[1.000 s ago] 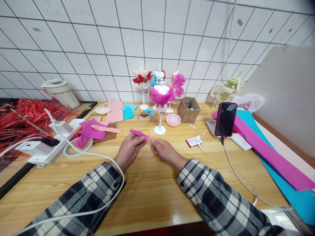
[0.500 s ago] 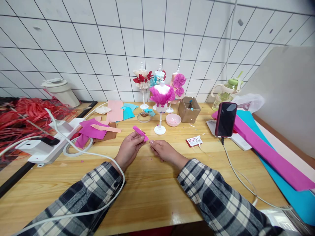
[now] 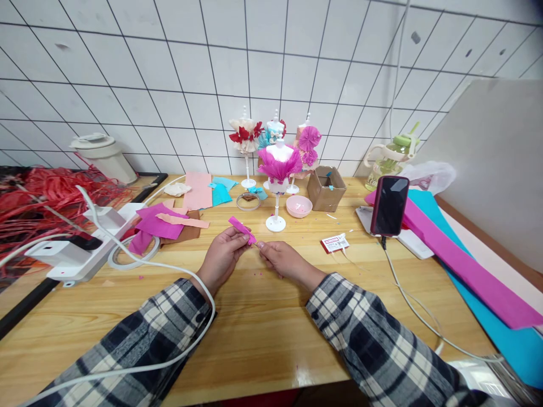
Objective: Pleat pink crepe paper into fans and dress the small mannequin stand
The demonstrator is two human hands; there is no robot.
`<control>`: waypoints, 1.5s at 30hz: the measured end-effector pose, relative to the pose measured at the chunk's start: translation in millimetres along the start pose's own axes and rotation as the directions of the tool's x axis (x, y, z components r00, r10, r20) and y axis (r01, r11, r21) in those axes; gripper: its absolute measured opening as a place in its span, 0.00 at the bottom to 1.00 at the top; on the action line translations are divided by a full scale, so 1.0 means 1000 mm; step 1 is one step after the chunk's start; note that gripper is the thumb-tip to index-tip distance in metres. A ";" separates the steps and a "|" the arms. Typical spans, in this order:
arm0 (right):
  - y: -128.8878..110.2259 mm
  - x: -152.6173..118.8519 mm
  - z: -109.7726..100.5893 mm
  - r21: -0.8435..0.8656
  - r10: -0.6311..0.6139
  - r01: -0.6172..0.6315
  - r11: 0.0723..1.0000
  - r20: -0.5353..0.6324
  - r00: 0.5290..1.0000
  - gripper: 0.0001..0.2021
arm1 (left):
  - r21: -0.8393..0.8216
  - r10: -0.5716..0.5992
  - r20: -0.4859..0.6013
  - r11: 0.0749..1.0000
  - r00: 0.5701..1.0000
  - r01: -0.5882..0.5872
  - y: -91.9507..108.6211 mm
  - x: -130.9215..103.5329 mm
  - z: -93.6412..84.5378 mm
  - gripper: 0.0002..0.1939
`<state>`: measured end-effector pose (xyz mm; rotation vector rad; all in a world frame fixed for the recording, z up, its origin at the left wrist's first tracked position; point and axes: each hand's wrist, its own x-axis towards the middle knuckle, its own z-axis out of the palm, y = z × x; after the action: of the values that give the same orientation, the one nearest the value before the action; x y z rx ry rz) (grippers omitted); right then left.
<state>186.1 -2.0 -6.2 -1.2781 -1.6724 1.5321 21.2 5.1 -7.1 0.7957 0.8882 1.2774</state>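
Observation:
My left hand is closed around a small strip of magenta crepe paper, whose long end sticks out to the upper left. Just right of it, my right hand is closed in a pinch at the paper's lower tip; a thin thing seems to run between the two hands, too fine to name. Beyond them stands a small white dress form wearing a ruffled magenta paper top. A pink bowl is beside its base.
More dressed forms and a cardboard box stand behind. At left are magenta paper pieces, a power strip and a white cable crossing my left sleeve. Rightward are a labelled packet, a propped phone and coloured paper sheets.
Almost nothing differs. Both hands keep the same grip and place, and the view has shifted only very slightly.

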 end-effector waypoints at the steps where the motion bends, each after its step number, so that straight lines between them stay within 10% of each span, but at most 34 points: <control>1: 0.000 0.000 0.000 0.002 -0.001 0.001 1.000 0.006 1.000 0.21 | 0.002 -0.001 0.001 1.000 1.000 0.001 0.000 0.000 0.000 0.13; 45: -0.002 -0.002 0.001 0.133 0.008 -0.006 0.991 -0.014 1.000 0.21 | -0.049 -0.008 -0.035 0.999 0.999 0.006 0.002 0.000 0.001 0.13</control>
<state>185.6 -3.8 -4.5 -1.2238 -1.5305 1.6062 21.5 5.2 -5.1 0.7333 0.8836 1.3057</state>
